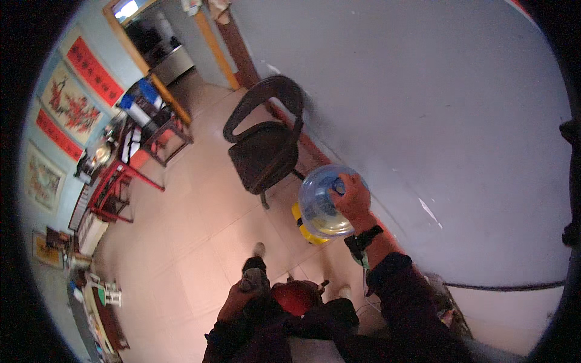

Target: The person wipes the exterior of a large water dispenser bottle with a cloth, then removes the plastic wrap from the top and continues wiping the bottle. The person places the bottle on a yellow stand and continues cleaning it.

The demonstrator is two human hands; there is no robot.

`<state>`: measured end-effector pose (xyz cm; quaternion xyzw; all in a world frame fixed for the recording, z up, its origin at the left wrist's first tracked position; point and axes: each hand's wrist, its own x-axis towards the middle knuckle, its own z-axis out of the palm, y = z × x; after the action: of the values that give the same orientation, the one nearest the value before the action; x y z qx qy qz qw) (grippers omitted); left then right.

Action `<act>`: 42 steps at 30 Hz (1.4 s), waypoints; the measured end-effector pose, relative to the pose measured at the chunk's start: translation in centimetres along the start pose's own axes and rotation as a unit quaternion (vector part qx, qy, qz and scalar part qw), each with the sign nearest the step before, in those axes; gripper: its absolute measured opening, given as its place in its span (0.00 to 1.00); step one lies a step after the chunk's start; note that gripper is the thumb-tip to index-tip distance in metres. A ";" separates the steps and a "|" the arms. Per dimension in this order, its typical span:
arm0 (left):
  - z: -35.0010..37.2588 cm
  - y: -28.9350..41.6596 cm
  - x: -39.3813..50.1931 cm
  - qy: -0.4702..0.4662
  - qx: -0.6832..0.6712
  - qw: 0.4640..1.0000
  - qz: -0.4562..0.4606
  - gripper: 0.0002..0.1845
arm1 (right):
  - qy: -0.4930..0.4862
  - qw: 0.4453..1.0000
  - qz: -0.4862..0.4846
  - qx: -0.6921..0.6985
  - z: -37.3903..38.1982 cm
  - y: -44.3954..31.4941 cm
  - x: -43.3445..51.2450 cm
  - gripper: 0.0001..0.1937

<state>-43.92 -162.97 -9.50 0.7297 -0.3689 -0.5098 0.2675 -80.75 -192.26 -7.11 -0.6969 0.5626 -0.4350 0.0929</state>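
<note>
My right hand [354, 199] is closed around the neck of a large clear-blue plastic water bottle [317, 195], a wide round jug that stands out ahead of me at the right. A dark strap with a small device and a cable is on that wrist. Something yellow [306, 227] shows partly behind the bottle. Low in the view, my left hand [247, 290] is closed on a crumpled greyish cloth-like item [253, 277]; its exact kind cannot be told. Close to that hand, in front of my body, is a rounded red object [297, 297].
A dark chair [265, 159] stands beyond the bottle, near the grey wall [408, 113]. Tiled floor [195, 236] spreads to the left. A red table [136, 172] and dark stools line the far left wall under hanging scrolls. A doorway [154, 45] opens at the back.
</note>
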 end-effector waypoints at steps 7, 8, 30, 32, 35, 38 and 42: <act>-1.1 4.0 21.7 -0.132 0.055 0.984 0.101 0.28 | 0.016 0.997 0.048 -0.058 1.8 -1.6 2.1 0.26; -1.4 4.7 25.1 -0.178 0.027 0.976 0.118 0.30 | 0.013 0.996 0.067 -0.065 2.0 -2.3 2.5 0.26; 13.7 -4.9 49.1 -0.140 0.078 0.960 0.231 0.39 | 0.010 0.997 -0.045 -0.057 5.9 -2.5 5.6 0.26; 14.8 -6.4 50.4 -0.149 0.031 0.970 0.189 0.38 | 0.018 0.996 -0.069 -0.059 6.0 -2.1 5.3 0.26; 15.5 -5.7 51.5 -0.182 -0.063 0.978 0.085 0.37 | 0.040 0.995 -0.078 -0.038 6.2 -1.7 4.5 0.25; 14.7 -3.6 50.4 -0.181 -0.075 0.975 0.106 0.32 | 0.054 0.994 -0.082 -0.042 6.3 -1.5 3.7 0.24; 12.9 0.1 45.7 -0.213 -0.144 0.956 0.141 0.22 | 0.081 0.995 -0.049 -0.023 6.1 -1.5 2.1 0.25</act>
<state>-46.55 -200.33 -38.71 0.4988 -0.4389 -0.6580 0.3543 -75.37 -195.80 -8.83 -0.6882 0.5432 -0.4809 0.0092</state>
